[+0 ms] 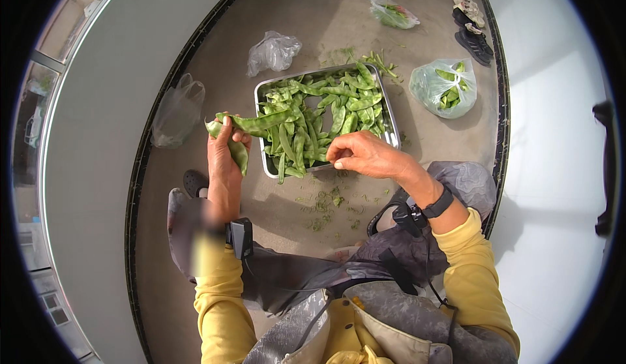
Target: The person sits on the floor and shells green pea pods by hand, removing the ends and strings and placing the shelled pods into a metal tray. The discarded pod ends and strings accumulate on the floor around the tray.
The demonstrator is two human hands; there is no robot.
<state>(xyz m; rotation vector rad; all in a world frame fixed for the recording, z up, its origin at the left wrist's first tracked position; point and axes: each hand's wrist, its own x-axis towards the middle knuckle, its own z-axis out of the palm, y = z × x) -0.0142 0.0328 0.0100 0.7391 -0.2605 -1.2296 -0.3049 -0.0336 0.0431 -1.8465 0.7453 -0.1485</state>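
Observation:
My left hand [226, 151] is closed around several broad flat green bean pods [259, 121], left of a rectangular metal tray [392, 138]. One long pod reaches from its fingers over the tray's left part, and another hangs down beside the palm. Many green bean pods [303, 134] lie heaped in the tray, with a patch of its bottom showing near the middle. Above the tray's near edge is my right hand [364, 155], its fingers curled and thumb close to the forefinger. Whether something small is pinched there I cannot tell. Thin green trimmings [323, 212] lie on the floor below the tray.
A tied clear bag of pods [444, 90] stands right of the tray, near shoes [473, 41]. Another bag with greens [393, 12] lies farther off. Crumpled clear plastic bags [274, 53] are at the upper left and left. More trimmings [381, 63] lie beyond the tray. Walls rise on both sides.

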